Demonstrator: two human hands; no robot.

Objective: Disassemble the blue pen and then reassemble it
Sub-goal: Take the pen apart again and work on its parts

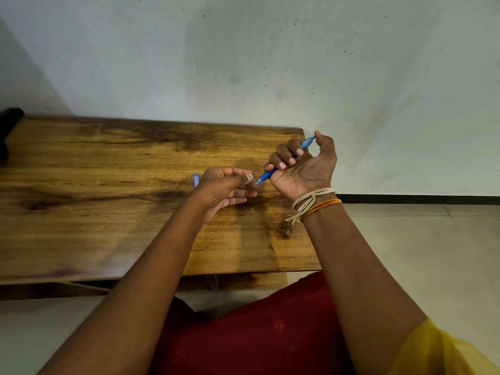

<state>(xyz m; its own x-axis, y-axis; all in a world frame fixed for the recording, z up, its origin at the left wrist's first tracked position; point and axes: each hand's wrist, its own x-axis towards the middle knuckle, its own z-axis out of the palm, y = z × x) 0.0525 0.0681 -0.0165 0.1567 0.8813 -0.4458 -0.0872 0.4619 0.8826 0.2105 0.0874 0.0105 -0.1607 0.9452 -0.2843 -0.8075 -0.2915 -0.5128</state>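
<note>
Blue plastic pen (284, 163) gripped in right hand (303, 166), left hand (227, 188) loosely curled, grained wooden table (108, 185)

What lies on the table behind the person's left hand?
A small blue piece, probably the pen's cap, shows on the wooden table behind the left hand. The hand covers its right side.

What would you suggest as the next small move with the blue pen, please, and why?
Probably bring the left hand in to pinch the tip of the blue pen: the right hand grips the barrel, tip aimed at the left fingers, which sit just short of it.
</note>
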